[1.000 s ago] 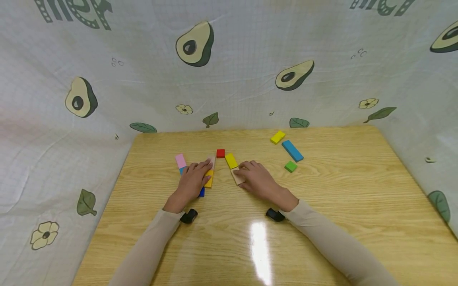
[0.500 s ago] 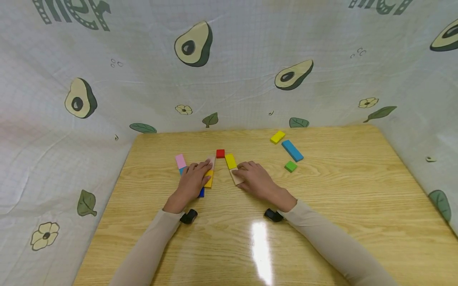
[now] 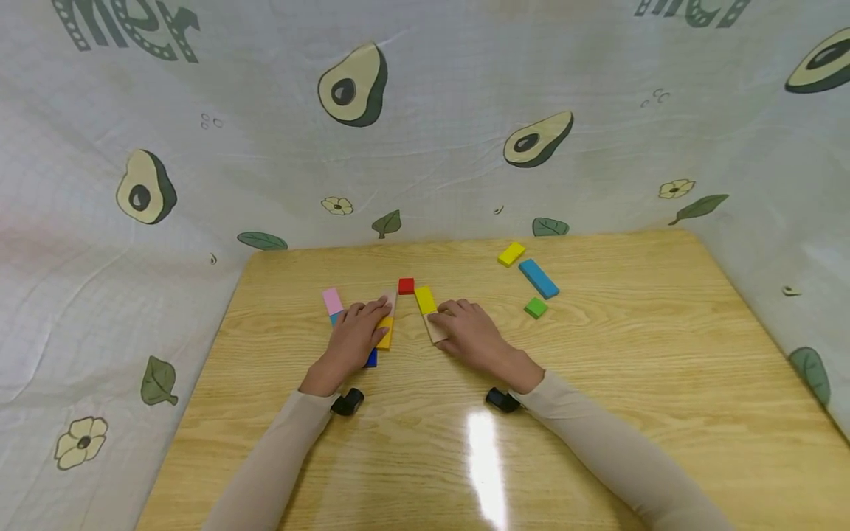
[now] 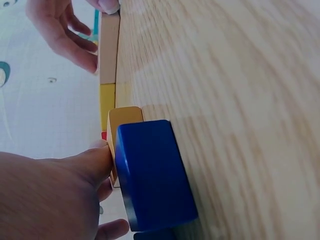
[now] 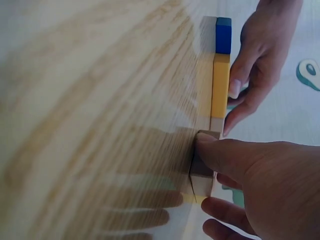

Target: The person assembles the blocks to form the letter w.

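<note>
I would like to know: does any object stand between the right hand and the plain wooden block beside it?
No, nothing visible does. The right hand is in contact with the plain wooden block. The nearby yellow block lies beyond the block's far end, not between them.

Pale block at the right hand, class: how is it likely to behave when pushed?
The pale block is probably stiff, since its edges look straight. It likely won't roll, having flat faces. Pushed lengthwise away from the person, it may shove the yellow block meeting its far end.
</note>
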Tool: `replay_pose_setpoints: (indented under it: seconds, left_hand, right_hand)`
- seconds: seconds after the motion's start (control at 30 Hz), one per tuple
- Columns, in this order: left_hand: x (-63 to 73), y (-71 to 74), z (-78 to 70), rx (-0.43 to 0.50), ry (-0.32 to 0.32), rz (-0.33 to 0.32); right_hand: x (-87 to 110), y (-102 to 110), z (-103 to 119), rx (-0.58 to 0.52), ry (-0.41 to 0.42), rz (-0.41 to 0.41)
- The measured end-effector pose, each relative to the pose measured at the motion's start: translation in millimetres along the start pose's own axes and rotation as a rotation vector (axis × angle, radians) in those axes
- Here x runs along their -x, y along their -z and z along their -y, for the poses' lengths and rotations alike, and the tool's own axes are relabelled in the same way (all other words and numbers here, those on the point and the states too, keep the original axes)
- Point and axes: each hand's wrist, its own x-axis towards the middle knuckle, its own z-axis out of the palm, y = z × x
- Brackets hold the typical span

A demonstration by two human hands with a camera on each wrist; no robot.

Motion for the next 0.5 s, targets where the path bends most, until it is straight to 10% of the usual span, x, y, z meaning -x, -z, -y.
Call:
replay_pose_setpoints:
  seconds: [0.5]
  left_hand:
    - [-1.7, 3.0, -1.5, -0.127, -0.046, 0.000]
  right_hand:
    - [11.4, 16, -1, 0.010, -0.051, -0.012]
